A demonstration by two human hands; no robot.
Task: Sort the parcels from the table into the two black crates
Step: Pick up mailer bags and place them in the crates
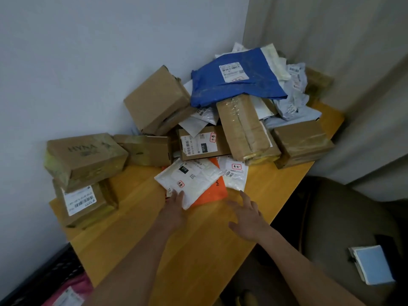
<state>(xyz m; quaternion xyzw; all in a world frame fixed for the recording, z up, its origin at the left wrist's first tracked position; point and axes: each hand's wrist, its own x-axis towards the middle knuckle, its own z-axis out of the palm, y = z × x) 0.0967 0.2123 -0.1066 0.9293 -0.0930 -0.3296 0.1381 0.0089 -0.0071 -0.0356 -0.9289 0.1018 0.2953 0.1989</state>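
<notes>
White parcel (189, 181): left hand (174, 207) seemingly touching; right hand (247, 219) hovers.

View: one head-worn wide-angle camera, no second view.
Facing: forward and steeply down onto the yellow wooden table (136, 246), tilted so the table runs toward 1 o'clock.
Nearness: close; both bare forearms enter from 6 o'clock, the left hand (174, 208) and the right hand (247, 219) mid-frame.
Far field: the pile of brown cardboard boxes and plastic mailers (220, 120) at 12 o'clock against the white wall (77, 62).
Edges: wide-angle bending at the borders.
</notes>
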